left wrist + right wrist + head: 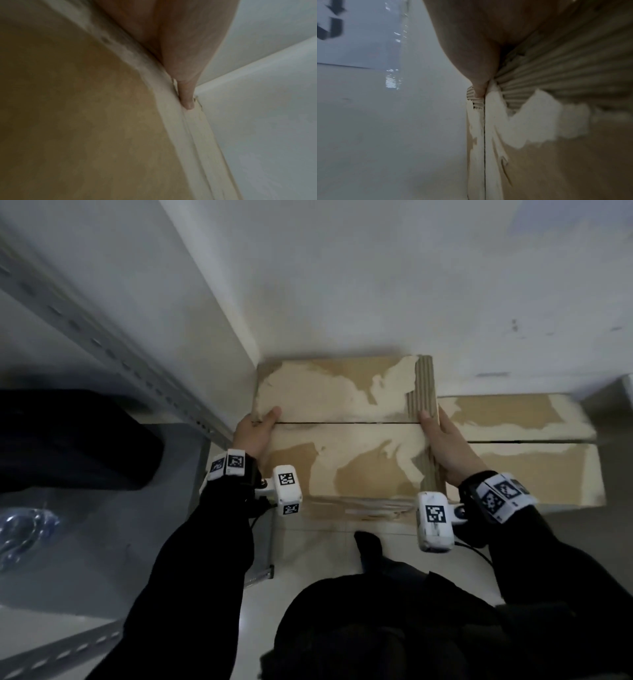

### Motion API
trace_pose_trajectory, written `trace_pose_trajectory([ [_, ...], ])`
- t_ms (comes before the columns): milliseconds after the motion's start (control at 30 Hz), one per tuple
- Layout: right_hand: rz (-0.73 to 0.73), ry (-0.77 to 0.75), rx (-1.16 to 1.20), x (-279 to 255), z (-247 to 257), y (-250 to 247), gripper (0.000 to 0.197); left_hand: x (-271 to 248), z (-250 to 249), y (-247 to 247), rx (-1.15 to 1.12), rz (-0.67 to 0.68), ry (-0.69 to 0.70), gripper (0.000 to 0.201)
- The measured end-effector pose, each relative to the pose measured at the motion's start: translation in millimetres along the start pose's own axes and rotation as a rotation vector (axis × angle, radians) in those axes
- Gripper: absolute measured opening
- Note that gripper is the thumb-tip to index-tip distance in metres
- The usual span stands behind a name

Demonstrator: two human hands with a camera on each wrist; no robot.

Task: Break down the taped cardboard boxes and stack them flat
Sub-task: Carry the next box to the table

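Standing in the wall corner: two cardboard boxes are being seen side by side on the pale floor (318, 549), pushed against the white wall (394, 285).
Left box (339, 436): it is being pressed into the corner, its top flaps closed along a dark centre seam; its brown facing is torn away in pale patches, and bare corrugated ribs are showing along its right edge.
Right box (527, 446): it is sitting just beside the left one and touching it, its top lying a little lower, with the same torn facing and a closed centre seam.
Metal shelving (113, 344): slotted grey uprights are being seen to the left of the boxes, with a dark bulky object (75, 440) behind them.
Left hand (255, 431): it is being laid on the left edge of the left box at the seam, thumb on top; the other fingers are hidden over the edge, so whether they are gripping cannot be told.
Right hand (445, 446): it is being laid flat, fingers (430, 424) straight and released, along the ribbed right edge of the left box, the tips reaching the seam.
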State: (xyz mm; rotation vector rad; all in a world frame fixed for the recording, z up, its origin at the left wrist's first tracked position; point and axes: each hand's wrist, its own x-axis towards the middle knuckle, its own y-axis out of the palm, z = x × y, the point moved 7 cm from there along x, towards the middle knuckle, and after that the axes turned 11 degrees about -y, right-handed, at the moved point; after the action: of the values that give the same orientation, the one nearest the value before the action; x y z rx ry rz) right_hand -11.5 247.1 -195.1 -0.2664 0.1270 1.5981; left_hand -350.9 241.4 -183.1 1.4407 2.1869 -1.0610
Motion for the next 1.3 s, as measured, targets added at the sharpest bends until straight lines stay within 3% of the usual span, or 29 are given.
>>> trace_pose_trajectory([
  [133,-0.048,-0.082,0.012,-59.4,26.3,-1.5,0.033,-41.4,22.3,-18.5,-0.029,-0.030,0.102,0.048],
  [233,-0.082,-0.157,-0.077,-106.1,31.9,-15.6,0.040,-76.8,43.3,-27.0,-0.060,-0.045,0.171,0.058],
  [300,-0.131,-0.174,-0.104,-139.8,31.2,-32.1,0.037,-105.2,50.0,-21.3,-0.065,-0.045,0.232,0.052],
  [433,-0.269,-0.167,-0.098,-212.5,30.6,-82.8,0.033,-168.6,46.4,18.4,-0.057,0.083,0.345,0.042],
  [667,-0.577,-0.138,-0.073,-335.2,10.5,-201.2,0.038,-258.2,26.3,146.2,0.026,0.359,0.482,0.042],
  [900,-0.805,-0.126,-0.053,-446.2,-27.5,-350.5,0.035,-367.7,32.9,320.1,0.089,0.575,0.576,0.051],
  [1000,-0.884,-0.108,-0.047,-489.2,-47.8,-415.3,0.034,-421.4,39.6,390.6,0.111,0.665,0.588,0.045],
  [1133,-0.890,-0.093,-0.012,-513.4,-58.5,-498.9,0.036,-474.1,39.1,462.9,0.125,0.689,0.583,0.040],
  [1300,-0.802,-0.062,-0.028,-485.7,-57.5,-596.8,0.038,-506.9,13.6,529.6,0.146,0.641,0.588,0.033],
])
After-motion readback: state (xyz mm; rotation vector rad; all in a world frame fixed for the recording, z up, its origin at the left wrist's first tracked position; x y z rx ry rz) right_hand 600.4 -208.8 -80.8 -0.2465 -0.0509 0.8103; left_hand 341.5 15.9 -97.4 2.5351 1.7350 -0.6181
